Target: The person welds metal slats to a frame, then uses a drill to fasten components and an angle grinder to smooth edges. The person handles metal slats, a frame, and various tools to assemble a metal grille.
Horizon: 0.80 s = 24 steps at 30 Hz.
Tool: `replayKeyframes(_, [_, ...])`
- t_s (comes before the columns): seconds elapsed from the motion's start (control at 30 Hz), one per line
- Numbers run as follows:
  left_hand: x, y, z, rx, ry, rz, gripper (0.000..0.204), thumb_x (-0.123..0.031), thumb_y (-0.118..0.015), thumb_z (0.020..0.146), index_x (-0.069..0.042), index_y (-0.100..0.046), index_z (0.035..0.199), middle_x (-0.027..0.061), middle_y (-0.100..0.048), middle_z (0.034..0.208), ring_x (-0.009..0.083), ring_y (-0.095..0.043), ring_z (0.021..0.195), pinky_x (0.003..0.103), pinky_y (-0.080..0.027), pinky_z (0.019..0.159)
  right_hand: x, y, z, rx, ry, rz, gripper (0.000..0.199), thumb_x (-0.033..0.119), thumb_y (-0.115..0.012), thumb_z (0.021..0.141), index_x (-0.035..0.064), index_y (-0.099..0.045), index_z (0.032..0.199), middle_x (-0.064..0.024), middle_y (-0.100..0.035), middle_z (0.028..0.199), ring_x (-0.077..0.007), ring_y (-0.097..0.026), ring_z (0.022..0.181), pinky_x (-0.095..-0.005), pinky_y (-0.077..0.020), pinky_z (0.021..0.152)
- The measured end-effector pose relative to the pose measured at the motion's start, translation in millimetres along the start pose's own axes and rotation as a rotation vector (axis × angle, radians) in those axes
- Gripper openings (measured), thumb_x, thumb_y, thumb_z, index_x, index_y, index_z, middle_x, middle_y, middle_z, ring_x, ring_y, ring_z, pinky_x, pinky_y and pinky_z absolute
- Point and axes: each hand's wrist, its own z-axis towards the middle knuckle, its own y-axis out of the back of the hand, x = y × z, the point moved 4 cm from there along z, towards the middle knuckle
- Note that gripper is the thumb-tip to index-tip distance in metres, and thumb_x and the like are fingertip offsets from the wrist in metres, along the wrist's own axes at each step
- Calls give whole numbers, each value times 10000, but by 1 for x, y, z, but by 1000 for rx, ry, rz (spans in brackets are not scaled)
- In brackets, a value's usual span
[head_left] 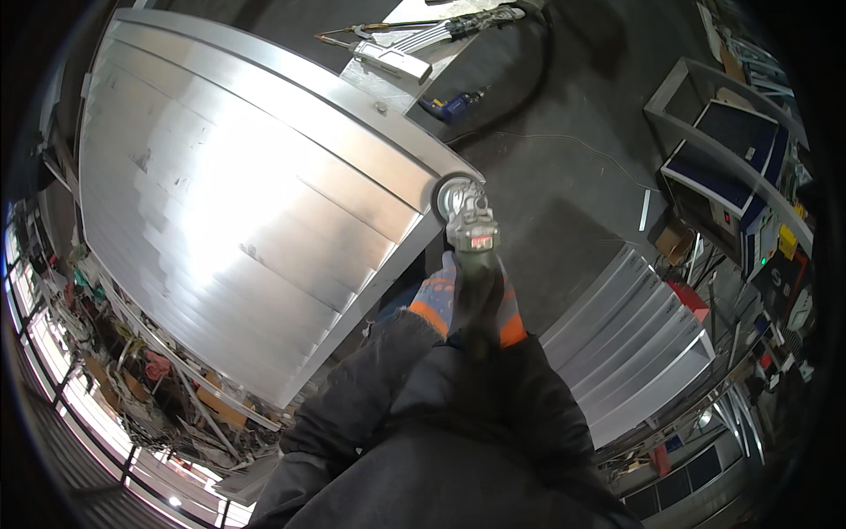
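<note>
An angle grinder (473, 231) with a silver gear head stands out in front of my body, its body pointing back toward me. Its round disc (451, 197) is at the near right corner of a large slatted metal panel (291, 220); whether it touches the metal I cannot tell. My left hand (437, 295), in a grey glove with an orange cuff, is closed on the grinder's left side. On the other side my right hand (508, 304), gloved alike, grips it too. The grinder's body hides most of the fingers.
Beyond the panel, a welding torch (392, 62) lies on a metal plate and a blue drill (453, 107) lies beside it. Stacked metal profiles (630, 344) stand at the right. A blue-topped machine (727, 145) and a cable are farther right. Scrap (159, 366) clutters the left.
</note>
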Motion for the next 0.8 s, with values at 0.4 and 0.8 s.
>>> replayKeyframes(0.4, [2,14,0,238,56,-132,347,-301,-510,1008,-96,-592,1276,174,-638,1179,345,-671,1003,417,-538,850,-33,-28,-56,168,-907,681,483,315,-647,984,31,-559,1364,-178,-572,1363,-304,-562,1262,-393,-453,1081])
replayKeyframes(0.8, [-7,31,9,273,319,-421,349,-341,-498,1038,-99,-614,1262,108,-700,1093,273,-685,995,406,-529,838,-20,-25,-54,-32,-479,197,456,275,-591,1010,40,-525,1396,-142,-580,1348,-236,-544,1286,-345,-435,1093])
